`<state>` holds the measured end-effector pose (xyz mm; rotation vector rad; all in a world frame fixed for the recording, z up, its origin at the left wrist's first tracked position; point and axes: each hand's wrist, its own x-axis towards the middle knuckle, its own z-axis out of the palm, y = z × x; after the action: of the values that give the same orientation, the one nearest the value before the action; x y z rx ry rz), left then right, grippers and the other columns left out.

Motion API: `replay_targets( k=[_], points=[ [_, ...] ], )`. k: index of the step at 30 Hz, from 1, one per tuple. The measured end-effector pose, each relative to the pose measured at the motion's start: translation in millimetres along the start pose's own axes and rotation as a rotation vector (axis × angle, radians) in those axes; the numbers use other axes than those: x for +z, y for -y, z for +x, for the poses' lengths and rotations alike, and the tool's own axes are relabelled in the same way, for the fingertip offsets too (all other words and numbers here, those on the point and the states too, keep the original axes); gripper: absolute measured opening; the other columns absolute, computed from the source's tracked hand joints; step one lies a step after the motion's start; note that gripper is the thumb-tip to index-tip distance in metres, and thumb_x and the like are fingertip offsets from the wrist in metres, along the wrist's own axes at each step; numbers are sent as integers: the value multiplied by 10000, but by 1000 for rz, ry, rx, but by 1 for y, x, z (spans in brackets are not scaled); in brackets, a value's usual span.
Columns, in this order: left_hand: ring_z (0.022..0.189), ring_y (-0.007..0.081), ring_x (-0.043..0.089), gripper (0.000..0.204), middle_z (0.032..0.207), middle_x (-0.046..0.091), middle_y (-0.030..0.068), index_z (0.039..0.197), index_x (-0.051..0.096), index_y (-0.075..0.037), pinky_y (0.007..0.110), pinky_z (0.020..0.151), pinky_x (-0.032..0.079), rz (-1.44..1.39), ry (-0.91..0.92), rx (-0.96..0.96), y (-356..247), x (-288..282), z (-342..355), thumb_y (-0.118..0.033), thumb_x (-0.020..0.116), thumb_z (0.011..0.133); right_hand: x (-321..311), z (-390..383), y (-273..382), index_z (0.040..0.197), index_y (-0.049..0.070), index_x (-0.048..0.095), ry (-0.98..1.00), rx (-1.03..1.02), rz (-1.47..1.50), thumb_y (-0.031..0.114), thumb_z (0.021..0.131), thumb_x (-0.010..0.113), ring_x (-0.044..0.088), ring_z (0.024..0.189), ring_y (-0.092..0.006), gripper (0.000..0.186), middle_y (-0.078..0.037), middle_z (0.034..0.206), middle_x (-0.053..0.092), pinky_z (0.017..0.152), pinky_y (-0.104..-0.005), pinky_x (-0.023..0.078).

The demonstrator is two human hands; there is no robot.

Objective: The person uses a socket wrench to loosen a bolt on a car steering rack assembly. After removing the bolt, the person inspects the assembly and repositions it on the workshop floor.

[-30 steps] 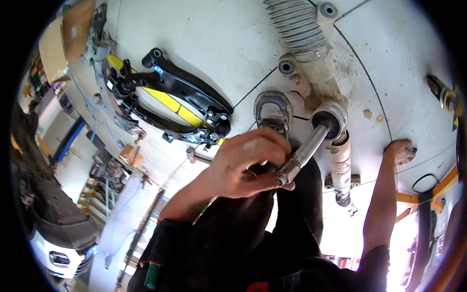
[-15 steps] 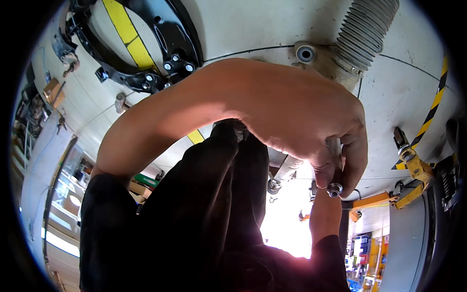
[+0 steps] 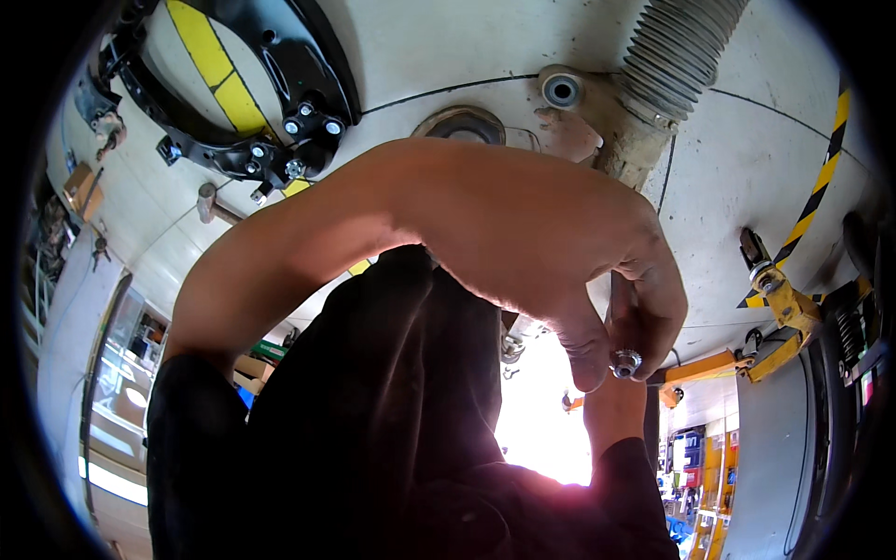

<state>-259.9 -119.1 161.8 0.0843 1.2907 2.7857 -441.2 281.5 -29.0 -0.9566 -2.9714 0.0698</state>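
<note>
My left hand (image 3: 597,229) reaches across from the left and bends down at the right, its fingers curled round a metal bolt (image 3: 625,362). The bolt's toothed, flanged end shows between the thumb and fingers; part of its shank (image 3: 620,303) is visible above. The thumb stands slightly off the flanged end. My right forearm (image 3: 618,415) rises from the lower right, and its hand is hidden behind the left one. Beyond my hands lies a dusty shock strut with a grey ribbed boot (image 3: 686,61) and a lower eye bushing (image 3: 561,91).
Black curved metal parts with bolts (image 3: 322,70) lie on the pale floor at upper left. A hammer (image 3: 211,203) rests near my left forearm. At right stand a yellow lift arm (image 3: 791,308) and black-yellow floor tape (image 3: 821,191). Bright glare fills the lower middle.
The view has shifted, so floor things appear further left and a round metal part shows above my arm. My left thumb has moved away from the bolt's end.
</note>
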Motion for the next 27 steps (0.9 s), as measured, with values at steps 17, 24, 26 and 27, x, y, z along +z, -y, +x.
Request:
replay_targets(
  k=[17, 24, 26, 27],
  points=[
    [743, 199, 636, 195, 743, 650, 33, 785, 637, -60, 416, 863, 455, 22, -133, 146, 13, 9, 9, -188, 780, 749, -4, 1, -1, 1435, 106, 319, 8, 5, -2, 431, 922, 292, 363, 1291, -374, 608, -173, 1414, 329, 1049, -529, 313],
    [795, 247, 634, 129, 745, 626, 35, 752, 547, -82, 412, 829, 439, 75, -138, 243, 29, 23, -3, -93, 675, 738, -5, -5, 2, 1429, 88, 316, 16, -11, 2, 425, 922, 310, 369, 1289, -355, 609, -166, 1412, 332, 1054, -523, 307],
    [829, 258, 634, 158, 820, 631, 62, 803, 556, -72, 425, 830, 437, 281, -157, 227, 20, 20, -5, -111, 679, 712, -6, -2, 0, 1428, 81, 313, 14, 3, 3, 421, 922, 331, 375, 1281, -363, 610, -179, 1399, 343, 1049, -524, 311],
    [848, 262, 633, 185, 860, 632, 75, 829, 560, -67, 431, 831, 436, 397, -185, 199, 16, 20, -5, -122, 681, 699, -7, -1, 0, 1426, 79, 314, 10, 14, -4, 420, 921, 339, 378, 1278, -368, 610, -183, 1394, 348, 1046, -524, 314]
  ],
)
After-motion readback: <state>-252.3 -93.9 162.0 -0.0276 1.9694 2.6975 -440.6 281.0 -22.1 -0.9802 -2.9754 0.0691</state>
